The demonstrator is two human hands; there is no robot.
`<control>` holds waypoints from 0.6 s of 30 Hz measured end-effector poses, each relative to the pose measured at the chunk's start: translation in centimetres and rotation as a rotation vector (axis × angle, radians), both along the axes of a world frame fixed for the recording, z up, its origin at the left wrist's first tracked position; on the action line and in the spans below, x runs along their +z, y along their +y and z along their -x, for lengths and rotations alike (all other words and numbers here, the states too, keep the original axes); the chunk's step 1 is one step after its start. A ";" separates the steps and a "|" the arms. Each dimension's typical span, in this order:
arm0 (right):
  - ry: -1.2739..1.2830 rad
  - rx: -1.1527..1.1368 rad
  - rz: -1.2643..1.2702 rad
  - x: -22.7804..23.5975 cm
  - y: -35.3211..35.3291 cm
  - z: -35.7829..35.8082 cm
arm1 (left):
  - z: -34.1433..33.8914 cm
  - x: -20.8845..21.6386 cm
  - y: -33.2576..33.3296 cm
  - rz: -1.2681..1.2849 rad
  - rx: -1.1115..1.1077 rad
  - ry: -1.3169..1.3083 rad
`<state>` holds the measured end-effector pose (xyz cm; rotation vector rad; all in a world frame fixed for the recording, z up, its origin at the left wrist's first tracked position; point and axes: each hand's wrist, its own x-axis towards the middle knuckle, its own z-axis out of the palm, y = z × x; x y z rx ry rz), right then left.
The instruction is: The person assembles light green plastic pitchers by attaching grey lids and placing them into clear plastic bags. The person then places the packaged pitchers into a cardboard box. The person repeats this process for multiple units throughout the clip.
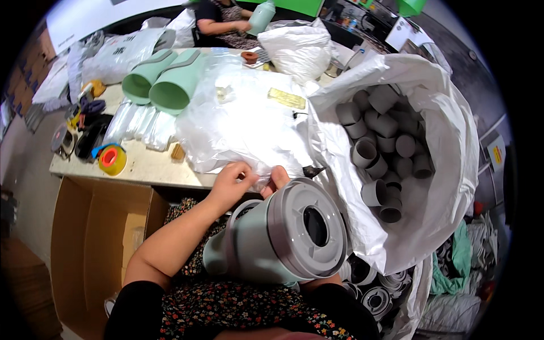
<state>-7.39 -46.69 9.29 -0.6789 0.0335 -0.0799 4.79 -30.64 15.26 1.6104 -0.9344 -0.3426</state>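
Observation:
At the table's near edge my left hand [231, 186] is closed, fingertips pinching the edge of a clear plastic bag [249, 130]. Just right of it is my right hand [276, 181], also closed on the bag's edge; its lower part is hidden. A pale green jug [246, 246] with a grey lid [309, 229] rests tilted across my lap and right forearm, lid toward the upper right. In the lid's middle is a dark round opening. On the table two pale green jug bodies [173, 93] lie on their sides, open ends toward me.
An open cardboard box [73, 238] stands at my left. To the right a large white sack [453, 153] holds several grey cups [385, 124]. Tape rolls [112, 160] sit at the table's left. Across the table a person [224, 25] holds a green jug [262, 17].

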 end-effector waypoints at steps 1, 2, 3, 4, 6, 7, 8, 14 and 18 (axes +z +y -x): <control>-0.039 -0.032 -0.043 0.0 -0.1 0.8 | -1.1 -1.3 0.0 -0.058 0.039 0.024; -0.081 -0.059 -0.084 0.2 -0.3 1.5 | -2.6 -2.5 0.2 -0.115 0.079 0.047; -0.129 -0.090 -0.116 0.2 -0.6 2.4 | -3.1 -2.6 0.0 -0.007 0.176 0.095; -0.168 -0.109 -0.137 0.5 -0.8 3.1 | -3.8 -2.7 0.1 0.098 0.284 0.154; -0.266 -0.134 -0.171 1.3 -1.3 4.4 | -7.1 -3.6 1.5 0.084 0.354 0.208; -0.323 -0.142 -0.179 1.8 -1.8 5.1 | -6.5 -1.8 1.8 0.148 0.310 0.297; -0.380 -0.131 -0.168 2.5 -2.0 6.2 | -4.9 -0.1 2.2 0.255 0.170 0.365; -0.298 0.251 0.749 12.0 2.0 15.5 | 3.7 2.0 5.2 0.324 -0.107 0.201; -0.225 0.273 1.517 12.7 6.2 13.7 | 1.5 -3.7 6.0 0.184 -0.003 0.343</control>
